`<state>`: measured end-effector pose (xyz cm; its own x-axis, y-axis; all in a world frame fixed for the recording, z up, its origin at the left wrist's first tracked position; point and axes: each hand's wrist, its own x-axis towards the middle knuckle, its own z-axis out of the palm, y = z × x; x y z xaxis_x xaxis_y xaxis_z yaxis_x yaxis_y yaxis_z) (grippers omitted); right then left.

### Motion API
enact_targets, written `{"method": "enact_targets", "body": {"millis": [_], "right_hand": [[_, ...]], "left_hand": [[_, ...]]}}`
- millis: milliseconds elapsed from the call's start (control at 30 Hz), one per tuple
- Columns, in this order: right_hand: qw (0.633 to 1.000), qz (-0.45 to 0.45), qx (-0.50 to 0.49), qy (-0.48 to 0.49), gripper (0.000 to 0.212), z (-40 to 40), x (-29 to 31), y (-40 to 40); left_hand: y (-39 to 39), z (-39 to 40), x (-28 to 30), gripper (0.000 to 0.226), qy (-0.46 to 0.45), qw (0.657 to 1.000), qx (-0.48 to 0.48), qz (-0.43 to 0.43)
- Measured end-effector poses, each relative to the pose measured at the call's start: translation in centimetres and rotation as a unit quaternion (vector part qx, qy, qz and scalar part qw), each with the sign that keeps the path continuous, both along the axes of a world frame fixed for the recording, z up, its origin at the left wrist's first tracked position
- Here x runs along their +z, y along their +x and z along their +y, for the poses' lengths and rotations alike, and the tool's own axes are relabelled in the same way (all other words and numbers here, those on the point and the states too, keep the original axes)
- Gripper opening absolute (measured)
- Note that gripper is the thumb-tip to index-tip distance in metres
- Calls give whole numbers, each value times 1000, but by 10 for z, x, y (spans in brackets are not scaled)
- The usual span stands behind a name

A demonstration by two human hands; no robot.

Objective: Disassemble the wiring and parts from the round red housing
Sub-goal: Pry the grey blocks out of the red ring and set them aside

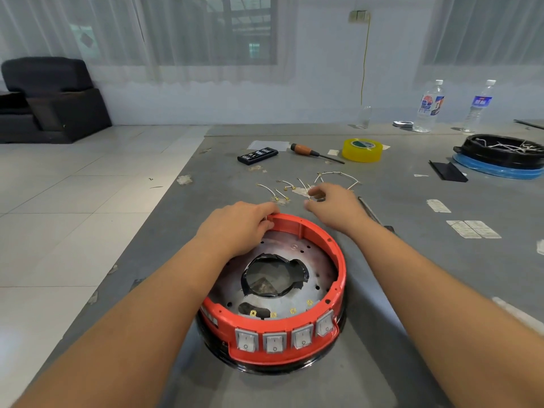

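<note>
Risk: left hand (238, 222) grips red housing (338, 260) far rim; right hand (329, 201) pinches a wire (308, 193). Housing may slide if grip slackens.

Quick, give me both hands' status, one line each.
Left hand: fingers curled over the far rim of the red housing, gripping it.
Right hand: pinching a white wire above the table.

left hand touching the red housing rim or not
Touching: the head view shows the left hand with fingers curled over the far rim of the red housing.
</note>
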<state>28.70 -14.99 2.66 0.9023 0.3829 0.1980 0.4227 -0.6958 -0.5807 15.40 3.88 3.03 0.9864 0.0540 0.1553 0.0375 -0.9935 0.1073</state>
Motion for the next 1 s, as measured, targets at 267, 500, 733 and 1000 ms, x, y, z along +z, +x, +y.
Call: {"method": "enact_targets", "body": {"millis": [267, 500, 733, 1000], "right_hand": [[908, 195, 82, 361, 22, -8, -6, -58], [928, 192, 153, 280, 28, -19, -12, -77], [925, 224, 221, 214, 54, -25, -20, -77], [925, 203, 223, 232, 56, -21, -24, -78]], "left_hand": [[0, 30, 8, 35, -69, 984, 163, 22], [-13, 44, 4, 31, -18, 951, 309, 16], [-36, 38, 14, 38, -66, 949, 307, -11], [-99, -59, -3, 46, -68, 979, 0, -194]]}}
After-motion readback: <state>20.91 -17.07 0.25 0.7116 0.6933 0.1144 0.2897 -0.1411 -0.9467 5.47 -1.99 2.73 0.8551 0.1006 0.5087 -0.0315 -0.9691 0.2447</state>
